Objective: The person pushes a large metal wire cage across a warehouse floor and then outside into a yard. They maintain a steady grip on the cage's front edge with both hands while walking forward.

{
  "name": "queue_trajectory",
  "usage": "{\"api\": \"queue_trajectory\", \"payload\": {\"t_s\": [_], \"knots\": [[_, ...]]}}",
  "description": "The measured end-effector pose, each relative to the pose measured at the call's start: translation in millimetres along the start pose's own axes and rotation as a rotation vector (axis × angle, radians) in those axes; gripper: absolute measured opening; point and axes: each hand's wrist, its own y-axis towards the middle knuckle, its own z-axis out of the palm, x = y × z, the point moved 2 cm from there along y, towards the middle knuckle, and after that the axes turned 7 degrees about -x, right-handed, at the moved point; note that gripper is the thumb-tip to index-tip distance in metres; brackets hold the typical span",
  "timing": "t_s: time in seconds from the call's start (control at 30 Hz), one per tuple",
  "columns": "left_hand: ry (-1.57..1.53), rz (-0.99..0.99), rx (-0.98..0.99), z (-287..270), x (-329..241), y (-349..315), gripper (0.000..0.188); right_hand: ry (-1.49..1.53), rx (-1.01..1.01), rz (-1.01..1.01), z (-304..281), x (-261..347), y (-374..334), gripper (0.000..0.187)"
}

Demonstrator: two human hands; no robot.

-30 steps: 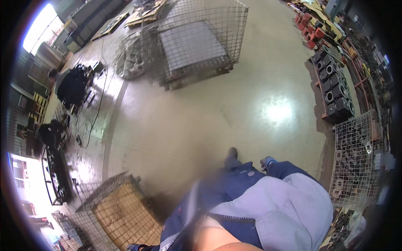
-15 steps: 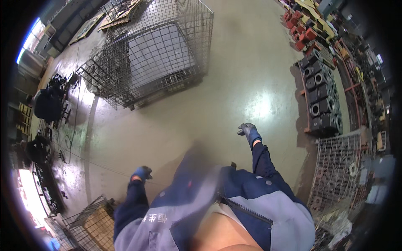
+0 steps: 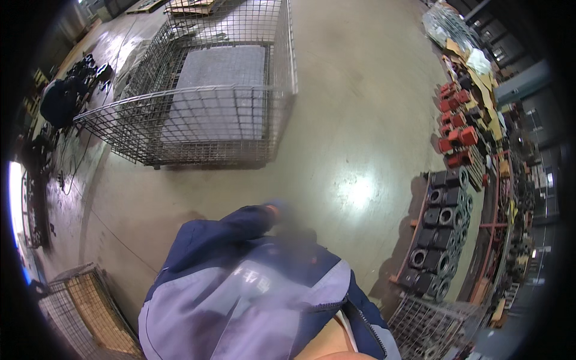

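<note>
My left arm, in a navy and grey jacket sleeve, bends across in front of my body. At its end my left hand shows as a blurred bluish glove, and its fingers cannot be made out. No held thing shows there. My right hand is out of view. Nearest ahead of the left hand, on the floor beyond it, stands a large wire mesh cage with a flat grey sheet inside.
To the right, dark metal castings with round holes stand in rows, with red castings farther off. A mesh cage is at lower right, another with a wooden panel at lower left. A thin cable crosses the floor.
My left hand has swung inward and up in front of my body. The right hand has gone out of view. My view has turned, with the right-hand castings now lower in it.
</note>
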Motion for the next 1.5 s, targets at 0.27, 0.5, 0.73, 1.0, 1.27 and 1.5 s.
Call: {"api": "queue_trajectory", "payload": {"t_s": [0.27, 0.5, 0.73, 1.0, 1.27, 1.5], "knots": [[0.008, -0.177, 0.172, -52.0, 16.4, 260.3, 0.031, -0.024, 0.02, -0.079, -90.5, 226.9, 161.3, 0.031], [-0.333, -0.873, -0.294, -193.7, 42.5, 313.8, 0.043, -0.083, 0.035, -0.488, -157.7, 588.1, 285.4, 0.034], [-0.492, -0.882, -0.407, -235.3, 116.9, 439.8, 0.039, 0.208, 0.217, -0.934, -66.9, 929.3, 306.9, 0.035], [-0.839, -0.971, -0.6, -409.3, 198.5, 573.0, 0.033, -0.24, 0.316, -0.579, 5.5, 1062.5, 395.5, 0.035], [-0.324, -1.067, -1.404, -631.1, 252.0, 621.6, 0.029, -0.396, 0.345, -0.464, 95.0, 1304.5, 509.3, 0.036], [0.811, -1.364, -1.943, -805.3, 273.7, 587.7, 0.029, -0.19, 0.472, -0.666, 234.7, 1664.2, 519.2, 0.036]]}}
